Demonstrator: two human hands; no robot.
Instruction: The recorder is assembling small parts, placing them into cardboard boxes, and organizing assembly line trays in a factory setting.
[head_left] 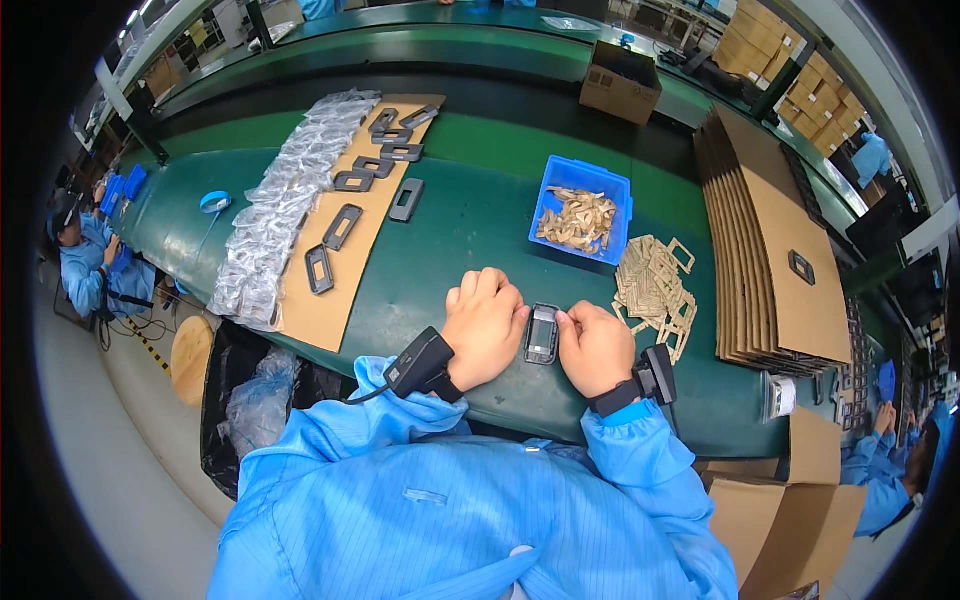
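Observation:
Between my hands, a small dark rectangular casing point(541, 335) with a greyish window lies on the green table point(440, 250). My left hand point(486, 330) is curled, its thumb side against the casing's left edge. On the other edge, my right hand point(596, 350) has its thumb and bent fingers closed at the upper right corner. What lies under the curled fingers is hidden. Beyond my right hand is a loose heap of thin beige frames point(650, 285). Behind it stands a blue bin point(580, 254) holding many small curved beige pieces point(577, 218).
At left, clear plastic bags point(290, 190) line a cardboard sheet point(385, 210) bearing several dark frames point(343, 227); another dark frame point(406, 200) lies beside it. Folded cardboard point(765, 250) stands at right. A lined waste bin point(225, 400) is at lower left. Co-workers point(95, 260) sit either side.

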